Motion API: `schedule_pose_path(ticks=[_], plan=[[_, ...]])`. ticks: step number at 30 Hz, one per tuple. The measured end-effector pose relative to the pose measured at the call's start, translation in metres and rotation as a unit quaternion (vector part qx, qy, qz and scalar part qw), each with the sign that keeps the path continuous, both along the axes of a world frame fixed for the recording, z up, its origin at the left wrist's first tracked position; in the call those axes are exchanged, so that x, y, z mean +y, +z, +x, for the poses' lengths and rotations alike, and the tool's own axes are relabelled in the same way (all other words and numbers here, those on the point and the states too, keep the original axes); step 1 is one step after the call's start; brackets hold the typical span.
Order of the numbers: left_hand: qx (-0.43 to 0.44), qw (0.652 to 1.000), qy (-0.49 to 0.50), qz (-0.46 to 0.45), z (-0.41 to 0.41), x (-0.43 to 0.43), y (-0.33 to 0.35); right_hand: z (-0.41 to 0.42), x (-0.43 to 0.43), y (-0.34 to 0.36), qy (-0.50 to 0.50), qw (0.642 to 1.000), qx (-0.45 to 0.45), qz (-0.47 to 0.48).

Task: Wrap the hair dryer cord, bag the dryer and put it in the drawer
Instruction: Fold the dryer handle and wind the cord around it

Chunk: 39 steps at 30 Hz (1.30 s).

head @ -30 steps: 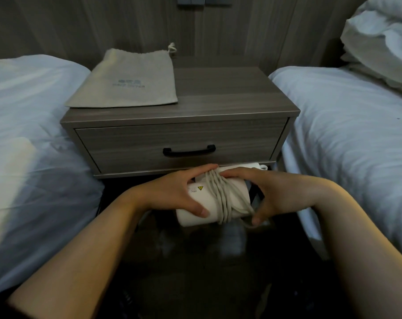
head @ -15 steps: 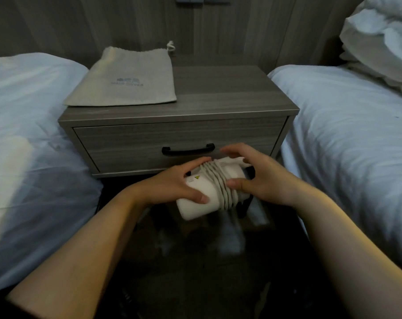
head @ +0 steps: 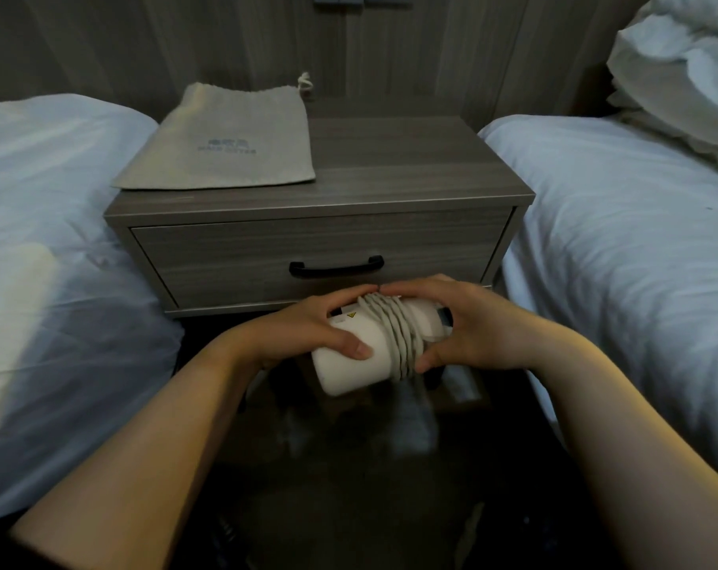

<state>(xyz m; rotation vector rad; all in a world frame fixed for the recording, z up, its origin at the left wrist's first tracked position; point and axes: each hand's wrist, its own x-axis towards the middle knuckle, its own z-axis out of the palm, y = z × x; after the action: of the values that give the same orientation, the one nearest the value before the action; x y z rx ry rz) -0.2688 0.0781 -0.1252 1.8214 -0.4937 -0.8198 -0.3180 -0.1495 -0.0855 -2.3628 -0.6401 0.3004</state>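
Note:
I hold a white hair dryer [head: 349,366] just below the nightstand's front. Its pale grey cord [head: 394,335] is wound in several loops around the barrel. My left hand [head: 308,331] grips the barrel's left part, thumb on top near a yellow warning label. My right hand [head: 468,327] clasps the right end over the cord; my fingertips nearly meet above. A beige drawstring bag [head: 225,146] lies flat on the nightstand's top left. The drawer [head: 234,257], with a black handle [head: 335,267], is closed.
The grey wooden nightstand [head: 410,178] stands between two beds with white sheets, one bed at the left [head: 57,224] and one at the right [head: 620,224]. Pillows [head: 677,72] are piled at the upper right. The dark floor [head: 369,487] lies below my arms.
Both hands lifted the dryer slightly toward the drawer front. My right hand shifted from under the cord loops to clasping the dryer's right end, fingertips now meeting my left hand's.

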Motion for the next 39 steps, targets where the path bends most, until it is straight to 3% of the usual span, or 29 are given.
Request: schedule_pose_path(ticks=[8, 19, 24, 26, 29, 32, 35, 37, 39], plan=[[-0.028, 1.000, 0.003, 0.014, -0.006, -0.005, 0.001, 0.005, -0.004, -0.005, 0.012, 1.000, 0.002, 0.021], [-0.065, 0.998, 0.021, 0.011, -0.013, -0.011, -0.006, 0.009, -0.008, 0.002, -0.050, 0.998, -0.004, -0.038], [-0.039, 0.999, 0.004, -0.013, -0.011, -0.018, -0.016, 0.016, 0.002, -0.026, -0.141, 0.970, -0.134, -0.143], [-0.010, 0.999, 0.013, -0.033, -0.011, -0.018, -0.018, 0.016, 0.003, -0.029, -0.182, 0.955, -0.209, -0.106], [0.036, 0.995, 0.037, -0.086, -0.008, -0.016, -0.019, 0.020, -0.005, -0.023, -0.257, 0.934, -0.238, 0.066], [0.110, 0.981, 0.069, -0.141, -0.006, -0.012, -0.020, 0.024, -0.015, -0.022, -0.388, 0.872, -0.197, 0.223], [0.186, 0.958, 0.111, -0.189, -0.005, -0.011, -0.024, 0.032, -0.023, -0.025, -0.489, 0.814, -0.056, 0.307], [0.225, 0.939, 0.145, -0.218, -0.006, -0.012, -0.024, 0.035, -0.021, -0.026, -0.459, 0.830, 0.073, 0.308], [0.256, 0.923, 0.165, -0.234, -0.009, -0.014, -0.022, 0.035, -0.016, -0.027, -0.405, 0.873, 0.109, 0.248]])
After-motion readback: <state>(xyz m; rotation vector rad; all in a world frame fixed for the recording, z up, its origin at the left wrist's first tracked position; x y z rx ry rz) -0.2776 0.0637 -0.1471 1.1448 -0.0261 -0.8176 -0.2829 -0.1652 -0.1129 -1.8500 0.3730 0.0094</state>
